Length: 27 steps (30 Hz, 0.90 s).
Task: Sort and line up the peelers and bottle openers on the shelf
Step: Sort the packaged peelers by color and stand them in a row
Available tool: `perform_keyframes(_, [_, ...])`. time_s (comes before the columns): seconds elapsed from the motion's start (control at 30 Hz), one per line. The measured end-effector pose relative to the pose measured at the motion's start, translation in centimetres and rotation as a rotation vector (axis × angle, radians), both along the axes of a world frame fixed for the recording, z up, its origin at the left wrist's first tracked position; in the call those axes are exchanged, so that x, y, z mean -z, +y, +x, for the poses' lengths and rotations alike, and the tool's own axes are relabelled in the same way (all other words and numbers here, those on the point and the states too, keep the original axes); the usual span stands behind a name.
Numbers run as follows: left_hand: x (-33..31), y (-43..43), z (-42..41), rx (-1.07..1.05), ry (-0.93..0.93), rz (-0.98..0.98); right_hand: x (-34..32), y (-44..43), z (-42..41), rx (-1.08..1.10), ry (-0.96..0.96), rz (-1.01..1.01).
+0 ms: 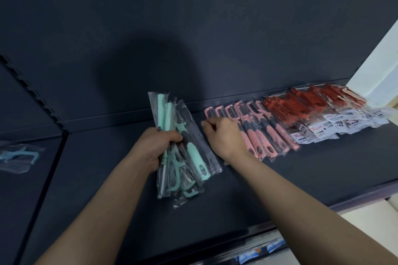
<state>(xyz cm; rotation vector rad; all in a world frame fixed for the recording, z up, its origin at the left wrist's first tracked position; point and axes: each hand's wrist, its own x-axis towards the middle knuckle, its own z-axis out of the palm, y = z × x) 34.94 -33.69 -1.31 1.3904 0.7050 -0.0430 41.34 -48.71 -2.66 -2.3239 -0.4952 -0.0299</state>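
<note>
**Mint peelers next in line**

L hand (160, 146) clamped round the bagged mint peelers (189, 150) — bundled, I reckon, to deal out one by one. R hand (224, 135) curled at the left end of the pink peelers (265, 133); can't tell if it's pinching a bag. Pinks overlap along the shelf (323, 168), red openers (301, 105) beyond — grouped by colour.

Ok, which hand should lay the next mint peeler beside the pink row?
Probably right. The right hand rests at the left end of the pink row, while the left hand grips the whole mint bundle.
</note>
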Motion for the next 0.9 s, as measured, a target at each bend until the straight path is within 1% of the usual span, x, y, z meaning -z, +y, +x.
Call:
perform_keyframes(0.07, [0.0, -0.1, 0.0, -0.022, -0.019, -0.030, -0.6, 0.6, -0.3, -0.062, 0.178, 0.160])
perform_keyframes(0.17, [-0.2, -0.1, -0.1, -0.041, -0.049, -0.065, -1.1, 1.2, -0.8, -0.147, 0.372, 0.262])
perform_keyframes(0.23, [-0.2, 0.1, -0.3, -0.041, -0.062, -0.077, -1.2, 1.4, -0.8, -0.170, 0.458, 0.339])
perform_keyframes(0.3, [-0.2, 0.4, -0.5, -0.049, -0.069, -0.088, -1.1, 1.6, -0.6, -0.161, 0.486, 0.340])
perform_keyframes(0.5, [0.1, 1.1, -0.7, -0.118, -0.070, -0.154, -0.1, 1.2, 0.3, -0.004, 0.325, 0.085])
perform_keyframes(0.77, [-0.3, 0.9, -1.1, -0.070, -0.096, -0.092, 0.6, 1.7, 0.2, 0.098, 0.116, -0.213])
perform_keyframes(0.83, [-0.4, 0.9, -1.2, -0.068, -0.099, -0.083, 0.8, 1.7, 0.0, 0.112, 0.023, -0.258])
perform_keyframes(0.9, [-0.4, 0.9, -1.2, -0.066, -0.100, -0.078, 0.9, 1.5, -0.2, 0.082, -0.039, -0.233])
